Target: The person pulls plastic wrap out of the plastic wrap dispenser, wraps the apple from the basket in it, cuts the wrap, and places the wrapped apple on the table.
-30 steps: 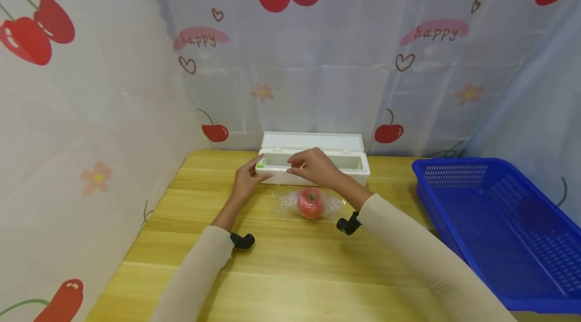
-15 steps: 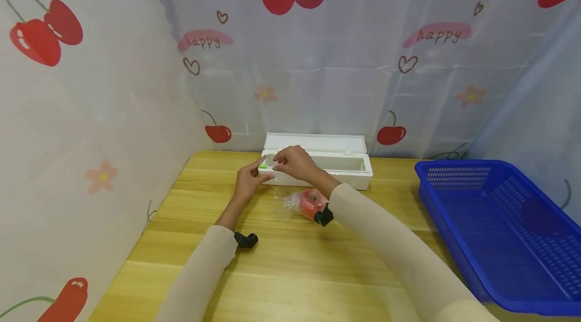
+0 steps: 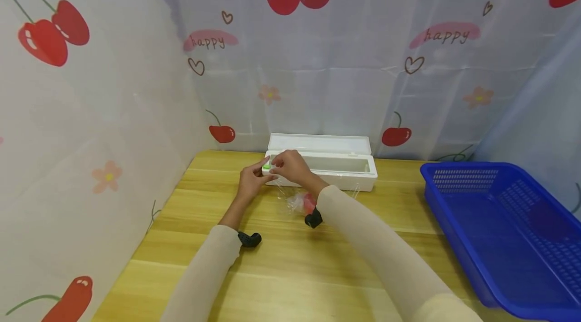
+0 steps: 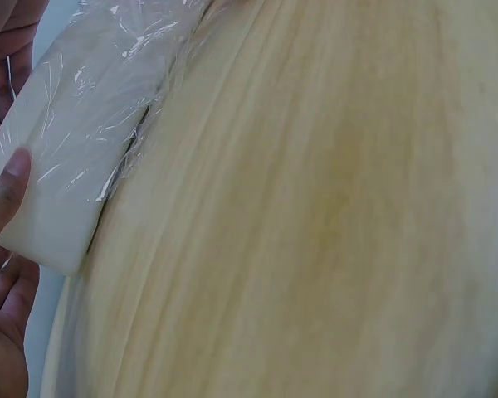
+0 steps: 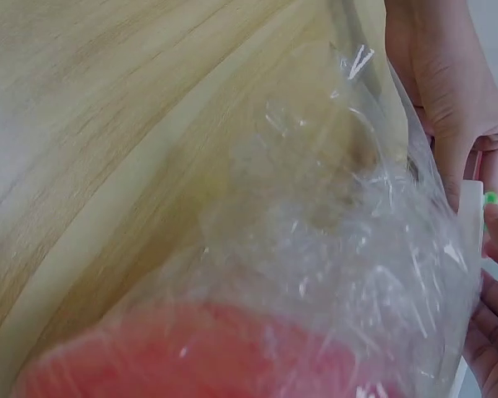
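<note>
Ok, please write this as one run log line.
left hand: grips open long white box; right hand: near small green piece; red apple in clear plastic film: before box; blue plastic basket: right

Remotely, I'm watching pale, cherry-printed curtains [image 3: 327,100] (faintly creased) hanging behind and beside a yellowish, wood-grained table [image 3: 290,281].

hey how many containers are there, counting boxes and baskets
2: the open white box near the far edge of the table, held at its left end by the left hand, and the blue basket to its right. None seems hidden.
</note>
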### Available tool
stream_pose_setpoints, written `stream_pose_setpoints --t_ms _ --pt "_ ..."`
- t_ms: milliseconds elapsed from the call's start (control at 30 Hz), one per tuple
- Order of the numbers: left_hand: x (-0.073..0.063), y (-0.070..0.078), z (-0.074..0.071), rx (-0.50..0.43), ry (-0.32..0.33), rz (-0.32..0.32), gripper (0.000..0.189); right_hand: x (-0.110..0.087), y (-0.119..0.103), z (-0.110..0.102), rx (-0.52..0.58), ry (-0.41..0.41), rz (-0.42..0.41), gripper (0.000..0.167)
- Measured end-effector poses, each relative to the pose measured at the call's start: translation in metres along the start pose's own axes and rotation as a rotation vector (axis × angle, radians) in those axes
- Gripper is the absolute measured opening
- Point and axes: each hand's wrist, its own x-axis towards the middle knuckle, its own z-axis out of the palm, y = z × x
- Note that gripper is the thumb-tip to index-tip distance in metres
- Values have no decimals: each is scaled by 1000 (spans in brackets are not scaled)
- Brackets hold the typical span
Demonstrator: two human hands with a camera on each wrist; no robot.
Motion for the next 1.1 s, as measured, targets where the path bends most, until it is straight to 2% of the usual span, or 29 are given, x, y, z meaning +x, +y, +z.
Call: stream_pose_setpoints --t_ms 133,267,433,567,800,1100 --pt "-1 -2 -1 -16 -16 5 62 2 -1 6 4 23 -2 19" --pt "-2 0 -3 13 -32 24 62 4 -3 8 13 39 -5 14" --pt "-3 11 -5 48 -78 38 62 4 -4 8 14 46 -6 11" --pt "-4 18 -6 62 -96 38 61 5 -2 6 4 45 -46 9" --pt "-2 6 -6 71 -48 36 58 5 5 -1 -20 25 -105 8" --pt "0 -1 -5 62 -43 34 58 2 13 -8 -46 -20 -148 9"
